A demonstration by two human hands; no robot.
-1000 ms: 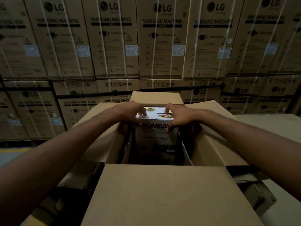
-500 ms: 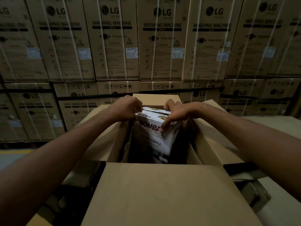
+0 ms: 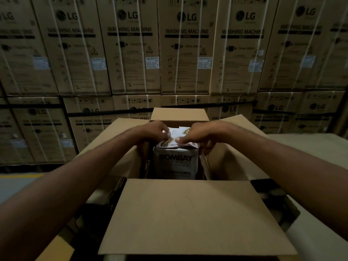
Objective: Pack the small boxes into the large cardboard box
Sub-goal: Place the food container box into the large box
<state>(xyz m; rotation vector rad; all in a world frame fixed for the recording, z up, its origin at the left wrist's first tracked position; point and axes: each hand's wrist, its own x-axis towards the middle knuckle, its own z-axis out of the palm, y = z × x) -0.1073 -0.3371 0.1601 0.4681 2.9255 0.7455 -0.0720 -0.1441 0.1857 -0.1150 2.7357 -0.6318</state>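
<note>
The large cardboard box point(image 3: 197, 219), its 4 flaps open, carries the small box point(image 3: 176, 162) that stands upright inside it, directly beneath the fingers point(image 3: 180, 141) pressed on its top.

Upright white small box point(image 3: 176, 162) inside open large cardboard box point(image 3: 190, 219)

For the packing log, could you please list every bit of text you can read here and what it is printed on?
"BOMBAY": small box, held by left hand and right hand in the large cardboard box.
"ALWAYS": same box, lower; the rest is blurred.
"LG": stacked cartons.
"WASHING MACHINE": same cartons.
Carton stickers and fine print: unreadable.
</note>
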